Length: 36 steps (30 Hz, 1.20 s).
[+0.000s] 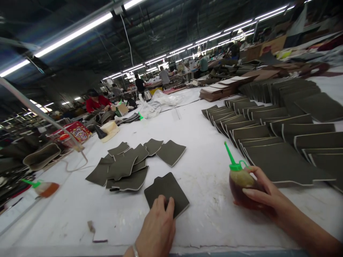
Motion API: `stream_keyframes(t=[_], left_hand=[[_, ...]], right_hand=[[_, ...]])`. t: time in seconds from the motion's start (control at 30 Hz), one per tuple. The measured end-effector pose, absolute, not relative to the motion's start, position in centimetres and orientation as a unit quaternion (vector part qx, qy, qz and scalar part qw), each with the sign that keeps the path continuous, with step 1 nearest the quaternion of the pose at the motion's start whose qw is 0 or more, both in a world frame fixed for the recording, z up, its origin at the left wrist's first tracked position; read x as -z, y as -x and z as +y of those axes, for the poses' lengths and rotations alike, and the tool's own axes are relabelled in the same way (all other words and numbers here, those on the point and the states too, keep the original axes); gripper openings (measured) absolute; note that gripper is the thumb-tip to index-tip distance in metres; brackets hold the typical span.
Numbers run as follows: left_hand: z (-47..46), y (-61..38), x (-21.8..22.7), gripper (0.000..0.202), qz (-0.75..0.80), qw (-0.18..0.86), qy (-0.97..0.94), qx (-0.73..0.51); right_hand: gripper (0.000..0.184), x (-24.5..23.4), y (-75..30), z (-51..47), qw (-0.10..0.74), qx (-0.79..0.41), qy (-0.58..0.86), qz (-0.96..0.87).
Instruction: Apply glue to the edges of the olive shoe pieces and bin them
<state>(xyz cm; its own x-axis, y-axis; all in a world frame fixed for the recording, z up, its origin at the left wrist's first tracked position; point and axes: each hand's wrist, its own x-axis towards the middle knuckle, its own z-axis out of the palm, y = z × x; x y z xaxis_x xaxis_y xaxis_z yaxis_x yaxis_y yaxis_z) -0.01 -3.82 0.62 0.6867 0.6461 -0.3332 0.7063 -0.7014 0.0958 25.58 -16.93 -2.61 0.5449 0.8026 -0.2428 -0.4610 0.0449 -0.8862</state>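
My left hand (158, 226) rests on a dark grey-green cut piece (168, 189) that looks like leather or coated fabric. Its fingers are bent, with the tips pressed on the piece near the table's front edge. My right hand (265, 196) is wrapped round a squeeze bottle (242, 182) with a green nozzle and brownish liquid inside; the nozzle points up and slightly left. Just beyond my left hand lies a loose heap of similar dark pieces (123, 166). To the right of the bottle, larger dark panels (281, 159) overlap in rows.
A second green-tipped bottle (46, 188) lies at the left on the white table (200, 221). A small brush-like tool (92, 230) is near the front edge. Clear plastic (158, 101) and stacked brown panels (217, 93) sit farther back. A person in red (97, 102) works beyond.
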Motion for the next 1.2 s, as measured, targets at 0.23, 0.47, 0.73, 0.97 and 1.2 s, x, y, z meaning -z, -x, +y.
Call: stream_keyframes(t=[0.23,0.47,0.73,0.97,1.2], left_hand=[[-2.8,-0.1,-1.2,0.043,0.335,0.138,-0.923,0.126],[-2.8,-0.7,-0.9,0.04,0.321,0.084,-0.932,0.146],[-1.4,-1.5,-0.3,0.029,0.303,0.035,-0.942,0.137],[0.9,-1.4,-0.3,0.047,0.251,0.176,-0.952,0.027],[1.5,-2.5,0.4,0.048,0.254,0.262,-0.931,-0.026]], right_hand=[[0.065,3.7,-26.1,-18.0,0.694,-0.483,0.507,-0.165],[0.064,3.6,-25.7,-17.8,0.706,-0.481,0.504,-0.121],[0.06,3.0,-25.1,-18.1,0.681,-0.501,0.511,-0.154],[0.052,3.2,-25.0,-17.8,0.598,-0.427,0.611,-0.293],[0.065,1.8,-24.6,-16.6,0.569,-0.33,0.671,-0.343]])
